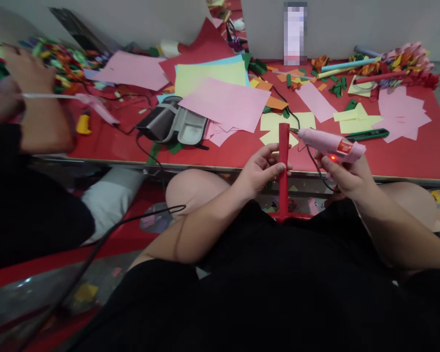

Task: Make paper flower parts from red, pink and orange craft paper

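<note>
My left hand (266,168) is closed on a long red paper strip (284,156), held upright over the table's front edge. In my right hand (346,171) is a pink hot glue gun (320,142) with a lit red light. The gun's metal nozzle points left, close to the top of the strip; whether it touches I cannot tell. Beneath them, cut pieces of yellow paper (304,120) lie on the red tabletop. A green utility knife (366,135) rests to the right of the glue gun.
Pink sheets (229,102) and an open grey case (190,124) lie left of my hands. Rolled paper sticks with ruffled ends (407,63) are at the back right. A phone (295,34) leans on the wall. A co-worker's arm (46,112) reaches in at left, near another glue gun (99,107). Cords cross the table.
</note>
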Tool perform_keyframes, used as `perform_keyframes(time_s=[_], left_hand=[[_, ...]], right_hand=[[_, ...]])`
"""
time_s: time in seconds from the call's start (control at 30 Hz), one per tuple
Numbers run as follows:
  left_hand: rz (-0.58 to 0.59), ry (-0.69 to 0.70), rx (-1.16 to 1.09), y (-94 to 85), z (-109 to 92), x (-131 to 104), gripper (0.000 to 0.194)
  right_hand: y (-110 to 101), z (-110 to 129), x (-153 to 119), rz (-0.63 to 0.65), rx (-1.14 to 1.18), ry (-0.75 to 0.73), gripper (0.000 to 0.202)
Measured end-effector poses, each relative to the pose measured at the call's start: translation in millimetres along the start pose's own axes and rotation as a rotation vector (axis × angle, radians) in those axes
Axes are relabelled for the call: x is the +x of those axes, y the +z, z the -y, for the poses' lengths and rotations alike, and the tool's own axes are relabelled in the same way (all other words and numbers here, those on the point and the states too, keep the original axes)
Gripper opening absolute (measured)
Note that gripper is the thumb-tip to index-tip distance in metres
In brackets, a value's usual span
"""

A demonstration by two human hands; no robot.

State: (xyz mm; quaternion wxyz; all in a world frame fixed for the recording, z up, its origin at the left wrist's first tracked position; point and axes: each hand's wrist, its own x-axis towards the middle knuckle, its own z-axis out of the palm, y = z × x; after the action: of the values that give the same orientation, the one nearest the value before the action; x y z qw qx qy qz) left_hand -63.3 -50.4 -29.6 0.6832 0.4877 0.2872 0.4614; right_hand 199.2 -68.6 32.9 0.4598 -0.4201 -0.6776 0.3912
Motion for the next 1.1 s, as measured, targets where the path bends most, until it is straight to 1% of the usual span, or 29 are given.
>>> perform_keyframes(time_s=[0.13,0.33,0.47,0.67,0.8,0.9,1.1], left_hand=[[-0.019,-0.012,-0.033,0.6,0,0,0.077],[-0.034,-0.050,-0.054,2.3,-5,-3,0.077],[-0.037,-0.032,-0.036,2.4,-5,-3,0.075],[-0.047,-0.040,-0.061,4.7,-8,-5,0.070],[-0.085,-0.041,-0.049,6.9,-11,-6,0.067],[-0.092,-0.048,-0.076,7.0,-11,-7,0.066],[-0.096,-0.057,-0.064,5.7,-13,-8,0.062]], right_hand=[[1,2,0,-0.006,-0.018,-0.024,0.055],[-1,5,3,0.040,-0.163,-0.204,0.042],[-2,11,3,0.075,-0.252,-0.269,0.038],[-3,19,0,0.108,-0.441,-0.381,0.014],[-3,19,-1,0.109,-0.512,-0.450,0.013],[-4,17,-1,0.105,-0.578,-0.507,0.009],[-8,14,0,0.102,-0.603,-0.535,0.011]])
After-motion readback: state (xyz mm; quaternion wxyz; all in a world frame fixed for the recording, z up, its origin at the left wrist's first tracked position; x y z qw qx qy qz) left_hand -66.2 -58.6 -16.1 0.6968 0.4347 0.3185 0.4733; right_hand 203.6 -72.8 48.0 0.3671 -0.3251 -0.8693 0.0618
